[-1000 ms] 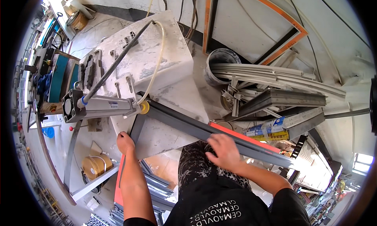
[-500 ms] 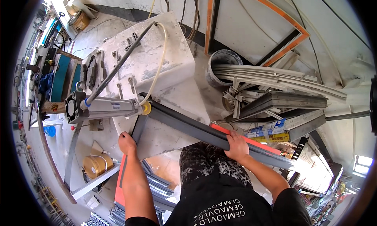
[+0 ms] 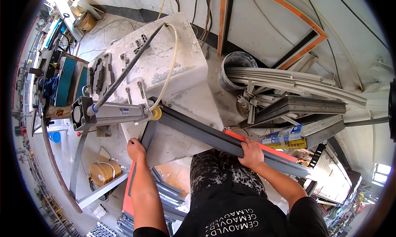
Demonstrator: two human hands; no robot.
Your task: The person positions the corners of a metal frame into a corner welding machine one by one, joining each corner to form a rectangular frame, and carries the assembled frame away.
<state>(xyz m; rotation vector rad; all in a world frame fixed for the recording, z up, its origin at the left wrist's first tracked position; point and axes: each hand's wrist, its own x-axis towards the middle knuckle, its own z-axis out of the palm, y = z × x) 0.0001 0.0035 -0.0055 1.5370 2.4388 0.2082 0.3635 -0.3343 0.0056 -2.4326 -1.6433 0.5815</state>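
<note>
At the table [image 3: 185, 57], both hands [image 3: 135, 150] [image 3: 251, 153] clasp a grey frame [image 3: 199, 132], long side slanting rightward.

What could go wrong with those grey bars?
The long grey bar sticks out well past the white table, so it might tip or swing if the right hand let go. And if the left hand slid up to the corner where the bars meet, fingers could perhaps get pinched near the metal cylinder.
</note>
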